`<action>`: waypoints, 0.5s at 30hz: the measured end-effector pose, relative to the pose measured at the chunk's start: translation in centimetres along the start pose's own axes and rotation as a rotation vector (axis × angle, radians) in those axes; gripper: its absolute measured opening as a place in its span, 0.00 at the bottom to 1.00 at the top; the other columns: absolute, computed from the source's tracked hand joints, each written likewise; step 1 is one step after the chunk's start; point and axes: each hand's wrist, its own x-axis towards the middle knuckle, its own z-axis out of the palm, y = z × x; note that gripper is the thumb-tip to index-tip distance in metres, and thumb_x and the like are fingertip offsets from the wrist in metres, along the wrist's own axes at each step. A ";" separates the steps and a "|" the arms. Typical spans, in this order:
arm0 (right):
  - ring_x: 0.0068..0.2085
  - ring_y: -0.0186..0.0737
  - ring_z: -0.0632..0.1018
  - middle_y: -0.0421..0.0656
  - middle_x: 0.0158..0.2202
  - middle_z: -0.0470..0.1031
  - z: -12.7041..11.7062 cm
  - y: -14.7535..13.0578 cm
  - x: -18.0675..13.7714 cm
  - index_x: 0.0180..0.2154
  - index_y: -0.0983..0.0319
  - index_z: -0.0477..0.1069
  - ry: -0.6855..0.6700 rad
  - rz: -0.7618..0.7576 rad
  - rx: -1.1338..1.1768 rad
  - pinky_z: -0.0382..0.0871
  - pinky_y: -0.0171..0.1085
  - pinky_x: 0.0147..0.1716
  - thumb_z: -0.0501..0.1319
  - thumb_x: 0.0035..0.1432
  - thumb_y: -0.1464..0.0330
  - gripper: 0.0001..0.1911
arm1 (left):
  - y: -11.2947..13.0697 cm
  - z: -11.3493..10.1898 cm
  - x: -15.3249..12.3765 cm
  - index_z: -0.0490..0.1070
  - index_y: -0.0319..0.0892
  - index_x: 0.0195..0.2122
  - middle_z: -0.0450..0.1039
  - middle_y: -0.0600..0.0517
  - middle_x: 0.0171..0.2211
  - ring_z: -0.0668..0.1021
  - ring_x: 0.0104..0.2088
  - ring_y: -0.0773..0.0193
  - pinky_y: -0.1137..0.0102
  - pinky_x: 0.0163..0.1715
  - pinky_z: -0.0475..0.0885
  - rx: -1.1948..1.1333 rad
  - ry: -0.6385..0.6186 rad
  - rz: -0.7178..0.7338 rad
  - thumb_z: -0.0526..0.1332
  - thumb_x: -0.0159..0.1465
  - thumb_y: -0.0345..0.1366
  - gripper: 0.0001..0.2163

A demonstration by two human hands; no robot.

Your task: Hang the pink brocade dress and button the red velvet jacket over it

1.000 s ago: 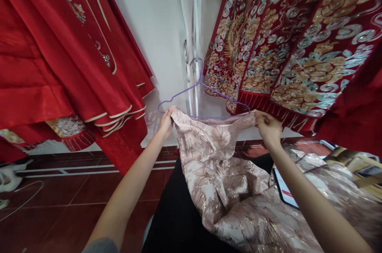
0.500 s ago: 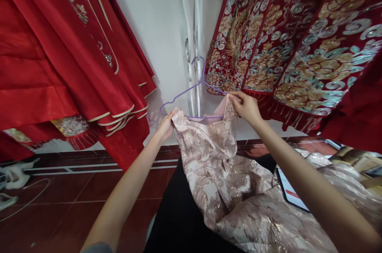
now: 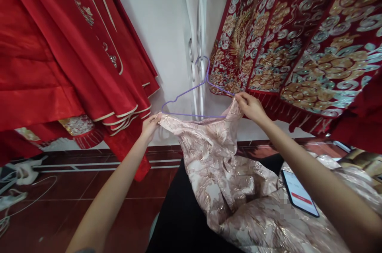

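Since a moment ago my left hand [image 3: 150,124] has slid outward, dragging the left edge of the pale pink brocade dress [image 3: 215,157] out to the left corner of the thin purple wire hanger [image 3: 195,97], and now the top hem lies stretched along the hanger's bottom bar instead of bunching near the middle. My right hand [image 3: 250,106] stays up at the hanger's right slope, just under the fringe of the dark red embroidered robe [image 3: 298,42] hanging there.

I'd say I'm in the middle of seating the dress on the hanger: one side spread, the other being worked over the wire. The next move, as I judge it, calls for easing the right corner of the fabric over the right shoulder while the left side stays taut so it doesn't slip off.

Left fingers are closed in a pinch on the dress's left corner, right at the hanger's end. Right fingers are curled shut on a raised fold of fabric, against the wire; whether they grip the wire too, I cannot tell. The hanger's hook rests on the white door handle [image 3: 197,57]. The rest of the dress spills down over my lap, beside a phone [image 3: 300,198] lying on it.
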 end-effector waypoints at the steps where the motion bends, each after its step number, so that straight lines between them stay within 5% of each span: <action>1: 0.33 0.42 0.74 0.44 0.34 0.77 0.0 0.1 0.0 0.38 0.59 0.72 0.005 -0.001 0.001 0.63 0.38 0.36 0.50 0.61 0.55 0.18 | 0.0 0.1 0.0 0.76 0.36 0.33 0.76 0.49 0.30 0.76 0.32 0.65 0.70 0.38 0.71 -0.008 -0.004 -0.004 0.74 0.40 0.43 0.21; 15: 0.33 0.43 0.75 0.44 0.32 0.77 -0.2 1.1 0.6 0.38 0.60 0.73 -0.032 -0.007 0.024 0.64 0.37 0.32 0.51 0.60 0.52 0.21 | 0.1 0.1 0.2 0.75 0.38 0.34 0.76 0.48 0.34 0.76 0.35 0.64 0.68 0.40 0.71 0.001 -0.066 0.008 0.72 0.43 0.43 0.19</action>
